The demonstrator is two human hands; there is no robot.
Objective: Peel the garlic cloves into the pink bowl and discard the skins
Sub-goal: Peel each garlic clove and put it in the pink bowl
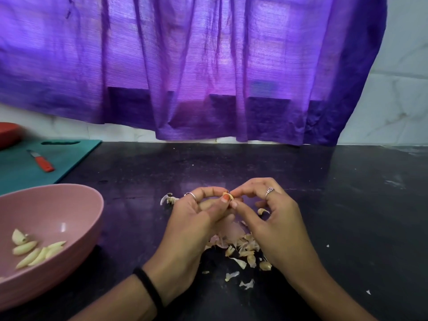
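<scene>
Over the dark counter, my left hand (194, 218) and my right hand (266, 212) meet at their fingertips. Both pinch one small garlic clove (226, 194) between them, mostly hidden by the fingers. A pile of papery garlic skins (240, 249) lies on the counter under and just in front of my hands. More garlic pieces with skin (168, 199) sit behind my left hand. The pink bowl (69, 205) stands at the left front, holding several peeled cloves (34, 251).
A teal cutting board (69, 156) lies at the back left with a small red-handled knife (41, 161) on it. A red object (9, 134) sits at the far left edge. A purple curtain (208, 66) hangs over the counter's back edge.
</scene>
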